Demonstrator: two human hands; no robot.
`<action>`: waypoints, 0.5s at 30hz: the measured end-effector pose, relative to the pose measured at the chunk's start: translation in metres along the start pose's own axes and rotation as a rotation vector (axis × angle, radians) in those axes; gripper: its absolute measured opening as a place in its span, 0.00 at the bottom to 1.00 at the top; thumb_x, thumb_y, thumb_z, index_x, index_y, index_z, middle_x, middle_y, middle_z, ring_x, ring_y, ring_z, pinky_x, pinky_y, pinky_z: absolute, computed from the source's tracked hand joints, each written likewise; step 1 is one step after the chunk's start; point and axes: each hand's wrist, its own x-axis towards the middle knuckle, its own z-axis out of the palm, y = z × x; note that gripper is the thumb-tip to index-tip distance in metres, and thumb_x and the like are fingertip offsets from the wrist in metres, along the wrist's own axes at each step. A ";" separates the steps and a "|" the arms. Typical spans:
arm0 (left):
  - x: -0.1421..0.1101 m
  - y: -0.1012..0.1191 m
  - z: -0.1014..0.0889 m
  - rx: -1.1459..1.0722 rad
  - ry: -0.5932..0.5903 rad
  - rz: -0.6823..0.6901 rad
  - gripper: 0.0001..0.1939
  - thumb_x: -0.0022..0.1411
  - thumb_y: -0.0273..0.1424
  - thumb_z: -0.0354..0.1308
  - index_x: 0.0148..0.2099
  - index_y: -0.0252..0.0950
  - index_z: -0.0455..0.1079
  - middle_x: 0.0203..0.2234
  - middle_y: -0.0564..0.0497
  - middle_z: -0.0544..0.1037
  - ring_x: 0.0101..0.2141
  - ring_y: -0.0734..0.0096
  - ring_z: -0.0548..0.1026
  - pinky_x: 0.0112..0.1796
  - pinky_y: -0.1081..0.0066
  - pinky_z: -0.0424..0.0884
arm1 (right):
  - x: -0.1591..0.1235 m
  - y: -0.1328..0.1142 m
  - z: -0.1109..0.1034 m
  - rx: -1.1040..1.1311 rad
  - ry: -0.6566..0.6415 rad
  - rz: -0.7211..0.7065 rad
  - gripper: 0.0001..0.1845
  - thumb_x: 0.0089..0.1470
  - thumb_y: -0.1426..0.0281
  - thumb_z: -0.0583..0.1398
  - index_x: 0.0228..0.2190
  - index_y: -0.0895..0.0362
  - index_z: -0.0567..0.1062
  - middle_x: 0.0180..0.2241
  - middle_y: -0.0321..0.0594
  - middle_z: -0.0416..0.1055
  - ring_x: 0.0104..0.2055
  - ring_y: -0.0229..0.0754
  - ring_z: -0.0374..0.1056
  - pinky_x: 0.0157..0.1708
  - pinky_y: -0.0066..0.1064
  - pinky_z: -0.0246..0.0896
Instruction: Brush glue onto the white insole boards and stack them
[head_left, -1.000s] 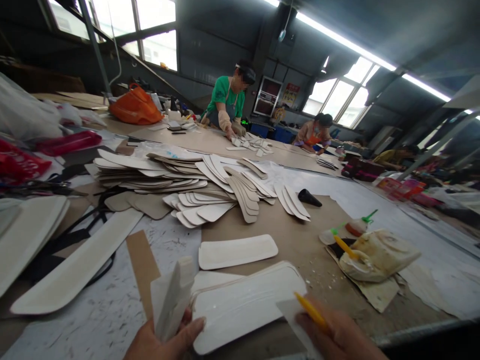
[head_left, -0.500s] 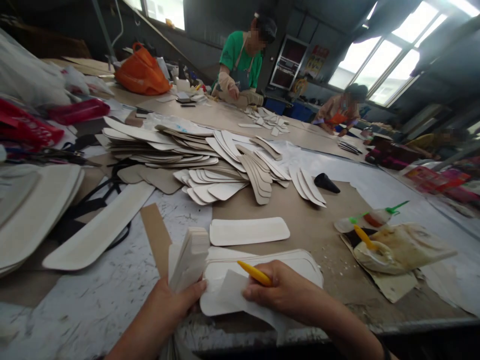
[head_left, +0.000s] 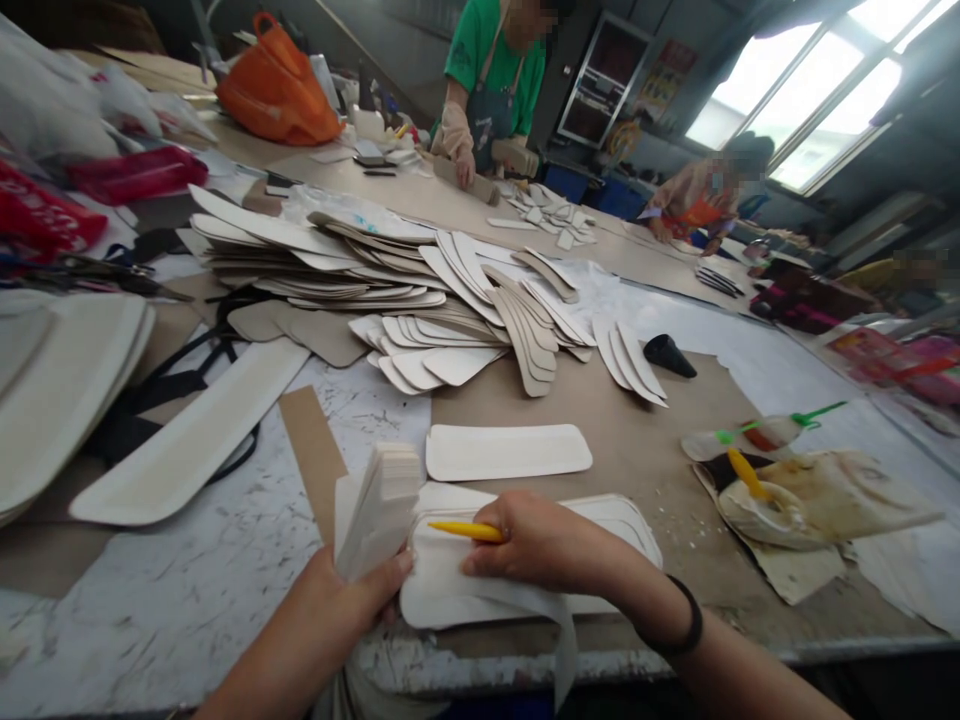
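Observation:
My left hand (head_left: 356, 595) is closed around a thick bundle of white strips (head_left: 384, 505) held on edge. In my right hand (head_left: 525, 545) is a yellow pointed tool (head_left: 461, 530), its tip toward the left. Those right fingers also press on a thin white strip (head_left: 564, 650), whose tail curls over the table's front edge. Beneath lies a stack of white rounded panels (head_left: 626, 520). Just beyond it rests a single white panel (head_left: 510, 450). The part of the strip under my right fingers is hidden.
Piles of curved beige and white pieces (head_left: 322, 265) lie ahead. On the right are a glue-stained bag (head_left: 847, 500) with another yellow tool, a bottle with a green nozzle (head_left: 780, 430), and a black cone (head_left: 669, 356). Co-workers stand across the table, one in a green shirt (head_left: 469, 45).
My right hand has moved left with the yellow tool, now lying nearly level near the bundle. The white strip has shifted with it. My left hand keeps its hold. The view has tilted slightly down.

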 end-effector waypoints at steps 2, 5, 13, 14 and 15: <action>0.000 -0.002 0.002 -0.016 0.027 -0.002 0.17 0.44 0.46 0.59 0.19 0.37 0.66 0.10 0.57 0.66 0.16 0.74 0.61 0.21 0.72 0.55 | 0.001 0.001 0.002 -0.004 0.007 0.006 0.13 0.47 0.65 0.62 0.19 0.57 0.66 0.16 0.27 0.56 0.19 0.31 0.52 0.18 0.25 0.42; -0.001 -0.003 0.003 -0.027 0.031 0.014 0.18 0.45 0.46 0.59 0.18 0.37 0.65 0.10 0.57 0.65 0.16 0.74 0.60 0.21 0.72 0.54 | 0.002 0.001 0.003 -0.002 0.014 0.008 0.13 0.47 0.64 0.62 0.19 0.57 0.67 0.16 0.27 0.56 0.19 0.31 0.52 0.18 0.25 0.42; -0.006 0.000 0.003 0.003 0.060 -0.013 0.19 0.44 0.48 0.59 0.17 0.38 0.67 0.09 0.56 0.67 0.16 0.73 0.62 0.21 0.72 0.56 | -0.002 -0.004 0.005 -0.018 0.030 0.012 0.11 0.49 0.63 0.61 0.23 0.59 0.73 0.17 0.29 0.59 0.19 0.31 0.53 0.18 0.25 0.43; -0.007 0.001 0.004 0.008 0.060 -0.017 0.19 0.44 0.47 0.59 0.16 0.38 0.66 0.09 0.55 0.67 0.16 0.72 0.63 0.21 0.72 0.56 | -0.002 -0.004 0.005 -0.028 0.033 0.012 0.11 0.49 0.63 0.61 0.24 0.59 0.74 0.17 0.30 0.60 0.19 0.32 0.53 0.18 0.25 0.43; -0.007 0.002 0.005 0.014 0.060 -0.019 0.19 0.44 0.47 0.59 0.16 0.38 0.66 0.09 0.56 0.67 0.15 0.72 0.63 0.21 0.72 0.56 | -0.002 -0.004 0.007 -0.042 0.039 0.008 0.11 0.49 0.63 0.60 0.25 0.59 0.75 0.17 0.30 0.60 0.19 0.32 0.53 0.18 0.25 0.43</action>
